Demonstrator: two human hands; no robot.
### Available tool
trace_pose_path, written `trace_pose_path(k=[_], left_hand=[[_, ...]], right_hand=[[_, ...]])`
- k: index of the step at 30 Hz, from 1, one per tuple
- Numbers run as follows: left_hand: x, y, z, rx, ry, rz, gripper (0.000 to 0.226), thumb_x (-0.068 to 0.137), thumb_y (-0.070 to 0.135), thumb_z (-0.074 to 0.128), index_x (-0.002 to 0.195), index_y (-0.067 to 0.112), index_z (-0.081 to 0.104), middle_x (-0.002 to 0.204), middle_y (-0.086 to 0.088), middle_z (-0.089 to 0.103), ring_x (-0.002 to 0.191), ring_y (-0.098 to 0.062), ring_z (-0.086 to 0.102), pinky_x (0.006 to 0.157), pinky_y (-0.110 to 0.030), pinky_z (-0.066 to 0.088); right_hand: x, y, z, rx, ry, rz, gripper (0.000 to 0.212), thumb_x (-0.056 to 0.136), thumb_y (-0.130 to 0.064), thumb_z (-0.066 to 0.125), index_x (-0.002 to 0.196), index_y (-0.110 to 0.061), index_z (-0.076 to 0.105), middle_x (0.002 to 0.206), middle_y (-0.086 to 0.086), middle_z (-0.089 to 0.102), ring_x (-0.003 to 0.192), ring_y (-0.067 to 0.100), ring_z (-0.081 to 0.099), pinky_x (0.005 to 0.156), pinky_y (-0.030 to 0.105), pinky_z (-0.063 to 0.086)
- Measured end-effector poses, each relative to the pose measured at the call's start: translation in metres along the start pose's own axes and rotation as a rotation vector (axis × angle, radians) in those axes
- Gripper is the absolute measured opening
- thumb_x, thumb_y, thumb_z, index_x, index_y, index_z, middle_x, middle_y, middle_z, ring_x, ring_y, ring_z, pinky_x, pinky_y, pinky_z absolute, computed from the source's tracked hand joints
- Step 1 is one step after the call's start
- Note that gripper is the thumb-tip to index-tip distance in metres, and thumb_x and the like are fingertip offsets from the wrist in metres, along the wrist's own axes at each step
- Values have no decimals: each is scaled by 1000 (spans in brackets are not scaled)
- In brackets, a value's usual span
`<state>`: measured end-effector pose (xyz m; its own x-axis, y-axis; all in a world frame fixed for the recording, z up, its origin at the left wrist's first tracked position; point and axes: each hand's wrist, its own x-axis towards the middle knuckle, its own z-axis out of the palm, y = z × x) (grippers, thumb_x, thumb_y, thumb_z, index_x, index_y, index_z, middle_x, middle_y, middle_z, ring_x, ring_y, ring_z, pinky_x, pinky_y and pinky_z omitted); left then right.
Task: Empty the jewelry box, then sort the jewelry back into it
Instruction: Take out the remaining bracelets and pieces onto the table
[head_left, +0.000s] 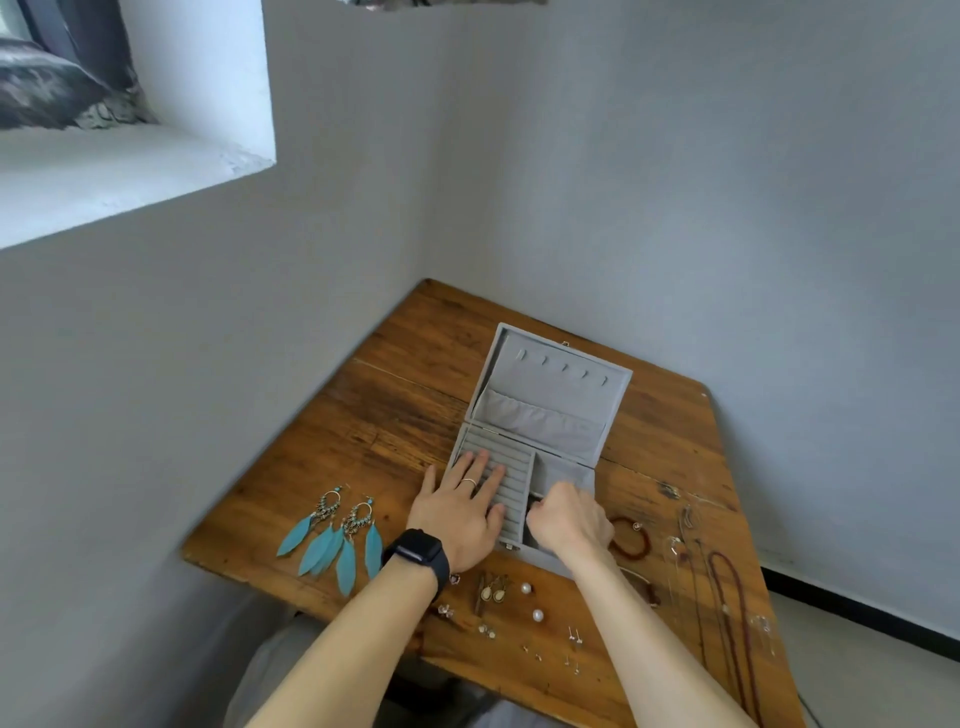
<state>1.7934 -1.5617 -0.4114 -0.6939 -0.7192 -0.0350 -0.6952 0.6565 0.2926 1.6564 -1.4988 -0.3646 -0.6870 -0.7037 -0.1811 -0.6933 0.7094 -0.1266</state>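
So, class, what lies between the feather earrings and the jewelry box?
Head view: the left hand, black watch on its wrist, fingers flat on the jewelry box.

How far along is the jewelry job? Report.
Done: the grey velvet jewelry box looks emptied; turquoise feather earrings, white pearl studs and a dark red bead necklace lie on the wooden table. In hand: the left hand lies flat on its ring rolls; the right hand curls inside, grasp hidden. Left: apparently all the sorting.

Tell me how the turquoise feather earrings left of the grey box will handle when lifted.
The turquoise feather earrings probably weigh little, being mostly thin feathers. The feathers likely dangle and swing from the metal hoops, fanned loosely on the wooden table. Lying flat, they shouldn't roll.
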Motion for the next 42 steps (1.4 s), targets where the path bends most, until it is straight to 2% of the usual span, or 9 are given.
trace_pose_path(k=[5, 12, 17, 20, 24, 31, 33, 36, 42], left_hand=[[-1, 1, -1, -8, 1, 1, 59, 104, 48, 16, 159, 31, 1, 167, 5, -7, 153, -14, -8, 122, -53, 2], [-1, -3, -6, 15, -2, 51, 59, 104, 47, 16, 159, 30, 2, 167, 3, -4, 153, -15, -7, 122, -51, -1], [-1, -4, -6, 14, -2, 58, 59, 104, 48, 17, 159, 31, 3, 167, 4, -4, 153, -14, -7, 123, -50, 0], [-1, -4, -6, 5, -4, 55, 59, 104, 48, 17, 159, 31, 3, 167, 4, -4, 153, -14, -7, 122, -50, -1], [-1, -4, -6, 4, -9, 48, 59, 104, 48, 17, 159, 33, 2, 167, 5, -5, 153, -14, -8, 122, -50, -1], [0, -5, -3, 0, -1, 40, 59, 104, 49, 17, 159, 34, 3, 167, 6, -5, 152, -13, -8, 122, -50, -2], [1, -5, -2, 1, -5, 43, 59, 104, 50, 17, 159, 34, 3, 167, 6, -5, 152, -13, -8, 122, -50, -2], [1, -6, -1, -5, 1, 45, 59, 103, 50, 18, 159, 34, 4, 167, 6, -4, 152, -13, -7, 121, -51, -1], [0, -3, -9, -22, -32, 16, 59, 103, 49, 24, 158, 33, 11, 167, 5, 0, 153, -13, -6, 120, -56, -3]], right_hand=[[1, 21, -8, 252, -83, -15, 27, 102, -30, 41, 116, -16, 59, 114, 5, 65, 100, 24, 61, 75, 31, 44], [-5, 59, -37, 719, 25, -37, 12, 104, -27, 47, 98, -21, 55, 100, -10, 62, 89, 4, 57, 63, 22, 39], [-12, 68, -44, 846, 0, -65, 10, 99, -22, 60, 106, -27, 55, 103, -7, 67, 98, 11, 63, 85, 33, 52], [-14, 72, -43, 844, 9, -87, 11, 95, -21, 66, 102, -29, 62, 101, -8, 72, 97, 11, 67, 93, 41, 55], [-16, 72, -41, 756, 55, -170, 5, 90, -25, 72, 92, -29, 70, 83, -12, 76, 82, 3, 71, 86, 37, 59], [-13, 65, -54, 543, 114, -232, 17, 90, -26, 70, 80, -39, 69, 70, -27, 68, 74, -16, 62, 62, 2, 41], [-12, 65, -58, 603, 106, -228, 17, 93, -23, 66, 87, -39, 68, 77, -23, 70, 80, -9, 65, 69, 7, 47], [-14, 65, -61, 696, 94, -229, 19, 96, -18, 61, 96, -36, 67, 88, -13, 73, 79, -1, 69, 84, 34, 58], [-29, 66, -80, 838, 117, -255, 21, 96, -18, 59, 97, -37, 68, 98, -12, 72, 90, 7, 69, 86, 36, 56]])
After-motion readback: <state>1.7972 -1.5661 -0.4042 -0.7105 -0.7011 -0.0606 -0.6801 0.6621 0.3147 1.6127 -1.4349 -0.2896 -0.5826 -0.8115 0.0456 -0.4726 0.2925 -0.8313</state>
